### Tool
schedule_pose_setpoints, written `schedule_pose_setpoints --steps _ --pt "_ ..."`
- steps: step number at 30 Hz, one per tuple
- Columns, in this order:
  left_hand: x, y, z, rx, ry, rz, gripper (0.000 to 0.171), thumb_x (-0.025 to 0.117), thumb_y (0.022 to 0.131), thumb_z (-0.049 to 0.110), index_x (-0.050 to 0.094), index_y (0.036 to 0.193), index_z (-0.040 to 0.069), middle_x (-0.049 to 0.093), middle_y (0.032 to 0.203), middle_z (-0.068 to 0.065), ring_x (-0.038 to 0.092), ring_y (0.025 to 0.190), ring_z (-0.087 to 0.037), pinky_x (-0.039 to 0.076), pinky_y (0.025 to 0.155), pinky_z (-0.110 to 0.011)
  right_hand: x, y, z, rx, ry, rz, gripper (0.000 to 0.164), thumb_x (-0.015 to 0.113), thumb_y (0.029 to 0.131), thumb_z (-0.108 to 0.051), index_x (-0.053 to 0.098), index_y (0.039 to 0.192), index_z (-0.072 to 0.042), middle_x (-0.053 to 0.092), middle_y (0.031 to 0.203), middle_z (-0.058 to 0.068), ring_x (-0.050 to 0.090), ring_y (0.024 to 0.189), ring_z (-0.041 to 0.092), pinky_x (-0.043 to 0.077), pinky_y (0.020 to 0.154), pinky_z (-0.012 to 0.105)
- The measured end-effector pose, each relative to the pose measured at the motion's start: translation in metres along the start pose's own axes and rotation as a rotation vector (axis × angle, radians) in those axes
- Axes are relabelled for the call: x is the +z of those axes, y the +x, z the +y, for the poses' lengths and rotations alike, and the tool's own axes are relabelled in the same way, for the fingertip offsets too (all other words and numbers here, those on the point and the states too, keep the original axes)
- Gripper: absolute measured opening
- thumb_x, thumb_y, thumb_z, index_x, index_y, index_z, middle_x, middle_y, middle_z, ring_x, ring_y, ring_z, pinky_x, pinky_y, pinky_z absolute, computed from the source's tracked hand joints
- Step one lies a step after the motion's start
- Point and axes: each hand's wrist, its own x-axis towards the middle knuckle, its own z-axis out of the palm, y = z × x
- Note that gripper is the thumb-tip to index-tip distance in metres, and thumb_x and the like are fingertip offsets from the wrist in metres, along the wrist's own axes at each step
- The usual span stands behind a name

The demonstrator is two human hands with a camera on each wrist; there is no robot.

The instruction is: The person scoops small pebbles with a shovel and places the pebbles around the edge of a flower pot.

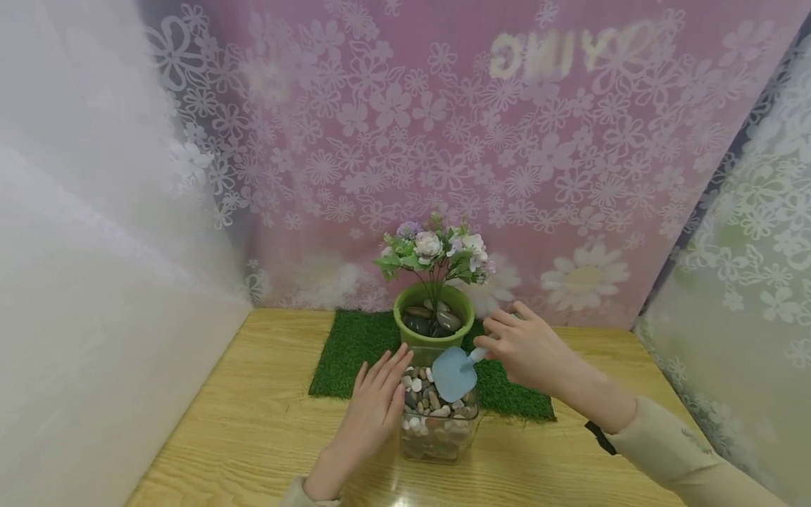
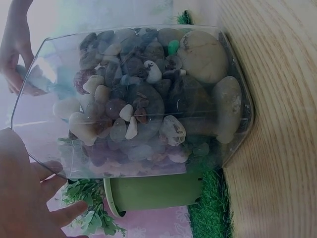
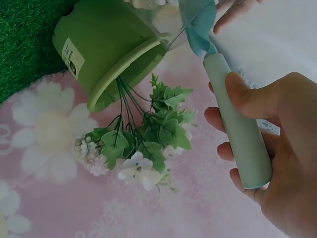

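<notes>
My right hand [image 1: 529,348] grips the pale handle [image 3: 237,121] of a small blue trowel [image 1: 454,374]. The trowel's blade overlaps the pebbles [image 1: 437,401] in a clear square container [image 1: 437,454] in the head view. My left hand [image 1: 376,398] rests its straight fingers along the container's left rim. Through the clear wall, the left wrist view shows mixed pebbles, with a large tan stone [image 2: 203,57] low down. Just behind the container stands a green flower pot [image 1: 434,338], holding dark smooth stones [image 1: 417,324] and a bunch of artificial flowers [image 1: 437,250].
A green turf mat [image 1: 355,352] lies under the pot on the wood-grain table [image 1: 253,422]. Behind rises a pink flowered backdrop [image 1: 412,141]. Pale sheets close off the left [image 1: 127,246] and right sides.
</notes>
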Motion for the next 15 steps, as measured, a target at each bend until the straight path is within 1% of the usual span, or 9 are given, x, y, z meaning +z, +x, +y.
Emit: schedule_pose_setpoints --steps 4,6,10,12,15 --pt "0.000 -0.001 0.001 -0.005 -0.002 -0.005 0.052 0.049 0.105 0.016 0.042 0.156 0.015 0.037 0.163 0.001 0.038 0.147 -0.032 0.025 0.112 -0.072 0.002 0.004 -0.007 -0.011 -0.008 -0.056 0.019 0.087 0.077 -0.015 0.077 0.093 -0.020 0.064 0.087 0.001 0.054 0.085 0.022 0.039 0.074 0.040" --pt "0.000 -0.001 0.001 -0.007 0.001 -0.005 0.052 0.049 0.105 0.016 0.042 0.156 0.016 0.037 0.163 0.001 0.037 0.147 -0.032 0.025 0.112 -0.071 0.003 0.005 -0.011 -0.012 -0.005 -0.066 0.020 0.086 0.077 -0.014 0.077 0.093 -0.020 0.065 0.087 0.002 0.055 0.086 0.023 0.041 0.074 0.041" --pt "-0.001 -0.001 0.001 -0.006 0.005 -0.005 0.053 0.049 0.105 0.016 0.041 0.157 0.017 0.036 0.163 0.001 0.036 0.147 -0.031 0.025 0.112 -0.071 0.004 0.006 -0.013 0.006 0.016 -0.061 0.021 0.085 0.077 -0.008 0.077 0.094 -0.018 0.067 0.090 0.003 0.058 0.089 0.025 0.045 0.076 0.044" --pt "-0.001 0.000 0.001 -0.004 0.005 -0.003 0.052 0.048 0.105 0.017 0.041 0.157 0.017 0.037 0.163 0.001 0.037 0.147 -0.031 0.025 0.112 -0.072 0.006 0.004 -0.013 0.023 0.036 -0.053 0.020 0.085 0.078 -0.009 0.078 0.094 -0.018 0.068 0.092 0.004 0.061 0.093 0.027 0.049 0.079 0.047" --pt "-0.001 0.000 0.001 0.000 0.004 -0.001 0.052 0.049 0.105 0.016 0.041 0.157 0.016 0.037 0.162 0.000 0.037 0.147 -0.031 0.026 0.111 -0.072 0.009 0.001 -0.012 0.041 0.052 -0.041 0.019 0.086 0.079 -0.014 0.078 0.096 -0.017 0.071 0.095 0.006 0.065 0.099 0.029 0.053 0.085 0.053"
